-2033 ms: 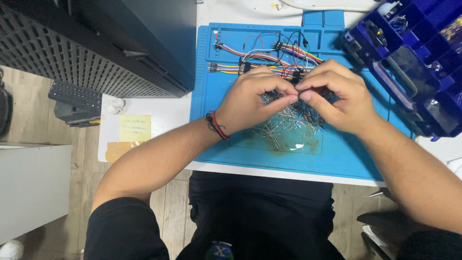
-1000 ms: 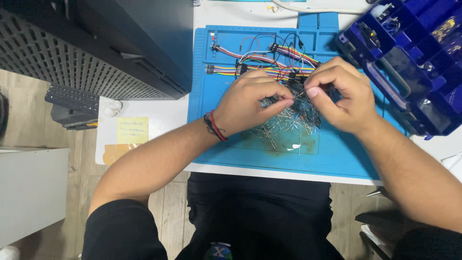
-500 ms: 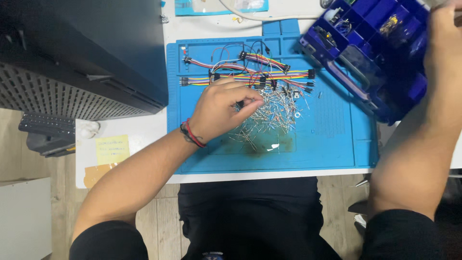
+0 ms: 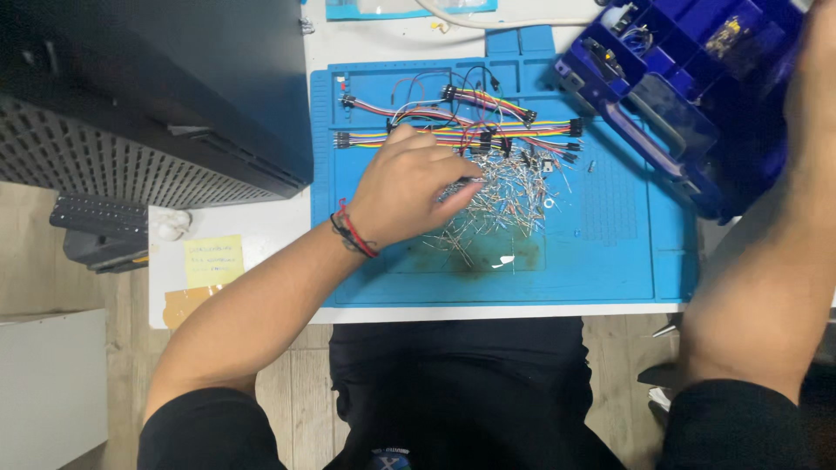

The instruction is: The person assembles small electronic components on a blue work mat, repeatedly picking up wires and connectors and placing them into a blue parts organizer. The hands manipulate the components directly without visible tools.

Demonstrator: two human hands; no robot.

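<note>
Sorting step: left hand (image 4: pixel 409 187) pinches metal pins (image 4: pixel 501 196) on the blue mat (image 4: pixel 610 252); right hand's grip cannot be told.

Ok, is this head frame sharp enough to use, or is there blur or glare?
Head view: even, soft lighting, no glare on the blue mat. The left hand and the pile of small metal parts are fairly sharp. The right arm is large, close and motion-blurred; its hand runs off the top right corner.
</note>
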